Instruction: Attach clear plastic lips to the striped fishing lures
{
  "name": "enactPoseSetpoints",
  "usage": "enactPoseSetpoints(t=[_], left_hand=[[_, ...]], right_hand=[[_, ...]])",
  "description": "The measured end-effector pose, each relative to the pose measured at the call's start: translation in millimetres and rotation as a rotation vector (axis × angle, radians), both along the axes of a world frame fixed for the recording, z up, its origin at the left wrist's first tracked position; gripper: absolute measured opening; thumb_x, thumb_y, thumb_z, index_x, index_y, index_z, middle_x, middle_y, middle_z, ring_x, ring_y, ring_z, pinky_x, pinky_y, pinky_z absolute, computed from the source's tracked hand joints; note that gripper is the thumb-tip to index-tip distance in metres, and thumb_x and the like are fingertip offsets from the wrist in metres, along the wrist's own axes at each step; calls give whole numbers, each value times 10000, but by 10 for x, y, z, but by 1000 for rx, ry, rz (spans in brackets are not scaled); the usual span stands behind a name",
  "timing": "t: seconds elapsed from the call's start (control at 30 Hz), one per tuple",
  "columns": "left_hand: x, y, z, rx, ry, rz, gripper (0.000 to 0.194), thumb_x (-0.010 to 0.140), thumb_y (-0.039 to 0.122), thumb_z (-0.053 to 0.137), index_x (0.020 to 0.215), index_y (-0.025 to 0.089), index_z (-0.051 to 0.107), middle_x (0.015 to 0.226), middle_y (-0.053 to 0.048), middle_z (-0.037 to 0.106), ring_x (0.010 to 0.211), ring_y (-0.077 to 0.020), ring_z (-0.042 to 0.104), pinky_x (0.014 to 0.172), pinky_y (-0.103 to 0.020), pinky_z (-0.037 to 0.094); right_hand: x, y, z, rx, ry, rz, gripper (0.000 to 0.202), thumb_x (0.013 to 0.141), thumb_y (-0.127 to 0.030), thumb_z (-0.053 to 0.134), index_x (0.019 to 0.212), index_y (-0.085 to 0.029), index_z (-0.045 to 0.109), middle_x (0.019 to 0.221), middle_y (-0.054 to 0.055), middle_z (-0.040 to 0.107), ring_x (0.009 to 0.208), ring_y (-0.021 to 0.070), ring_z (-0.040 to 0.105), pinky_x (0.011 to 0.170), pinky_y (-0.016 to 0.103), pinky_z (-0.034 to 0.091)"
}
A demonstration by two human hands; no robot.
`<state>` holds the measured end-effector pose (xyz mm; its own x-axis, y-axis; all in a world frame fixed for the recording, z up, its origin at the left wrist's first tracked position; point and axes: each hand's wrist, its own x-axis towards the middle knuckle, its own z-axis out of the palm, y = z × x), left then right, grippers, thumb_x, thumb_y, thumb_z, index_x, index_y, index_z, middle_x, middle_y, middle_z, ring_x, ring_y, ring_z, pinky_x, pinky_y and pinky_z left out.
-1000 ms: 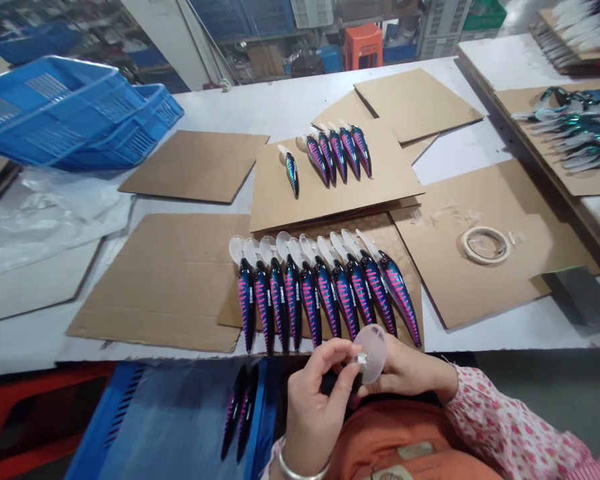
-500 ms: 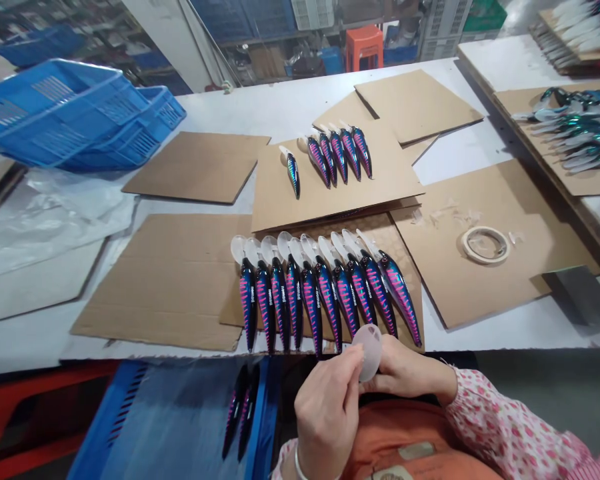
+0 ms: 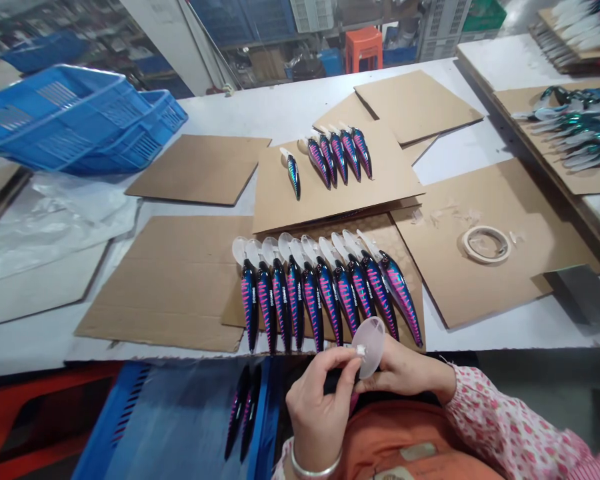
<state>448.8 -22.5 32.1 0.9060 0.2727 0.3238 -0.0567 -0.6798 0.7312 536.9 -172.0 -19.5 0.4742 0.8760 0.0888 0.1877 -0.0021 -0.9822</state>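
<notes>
Close to my body, my right hand is closed on a fishing lure, whose dark body is mostly hidden by the hands. The lure's clear round lip points up between both hands. My left hand pinches a small white scrap at the face of the lip, thumb and forefinger together. Just beyond, a row of several blue, black and pink lures lies on cardboard, clear lips pointing away from me. Several more lures rest on a raised cardboard sheet behind them.
A roll of tape and clear scraps sit on cardboard at the right. Blue baskets stand at the back left. Below the table edge, a blue crate holds dark lures. Green lures lie at the far right.
My left hand has shifted slightly left, its fingers opening into a wider loop, and the white scrap now shows at its fingertips. The lip has tilted and risen slightly.
</notes>
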Motion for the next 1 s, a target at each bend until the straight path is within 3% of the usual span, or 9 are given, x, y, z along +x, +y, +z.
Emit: enactPoseSetpoints(t=[0.23,0.4,0.6,0.77,0.83,0.93,1.0], left_hand=[[-11,27,-31,-74,8,32,229,846,214,686,1067,216,628,1014,-41,739,870,-169,718,804,-276,591],[3,58,15,19,41,4,100,845,216,689,929,227,635,794,24,715,696,-119,682,690,-211,561],[-13,5,11,64,8,29,68,863,193,660,896,227,611,763,32,695,677,-112,673,681,-208,540],[-31,-18,-32,70,0,11,81,856,194,667,891,231,604,757,30,690,680,-119,672,698,-221,543],[-53,20,-65,14,26,22,146,839,241,694,956,233,607,822,7,703,739,-138,681,727,-240,553],[-120,132,-63,-180,73,37,444,818,400,709,1190,218,549,1139,-95,672,996,-214,673,822,-310,572],[-204,216,-6,-319,217,-88,564,827,449,682,1304,210,499,1243,-129,632,1076,-246,653,862,-347,576]], right_hand=[[39,35,151,111,171,22,376,899,-504,612,1029,-153,656,962,54,656,927,194,585,890,307,473],[25,41,84,61,176,4,365,856,-501,668,927,-142,659,841,24,633,827,172,566,816,280,484],[-10,27,18,89,152,23,346,849,-475,684,933,-143,636,850,17,603,775,148,527,755,252,466],[-25,40,13,119,269,42,381,818,-490,713,963,-144,648,859,13,595,766,138,520,739,244,481],[-6,42,43,152,373,49,402,796,-486,737,981,-138,655,866,15,601,766,134,537,744,246,494],[30,49,142,183,542,78,441,785,-476,757,1043,-131,665,928,40,638,838,153,599,820,278,516],[31,82,230,174,579,90,453,800,-471,747,1093,-137,662,983,60,656,897,173,629,867,306,525]])
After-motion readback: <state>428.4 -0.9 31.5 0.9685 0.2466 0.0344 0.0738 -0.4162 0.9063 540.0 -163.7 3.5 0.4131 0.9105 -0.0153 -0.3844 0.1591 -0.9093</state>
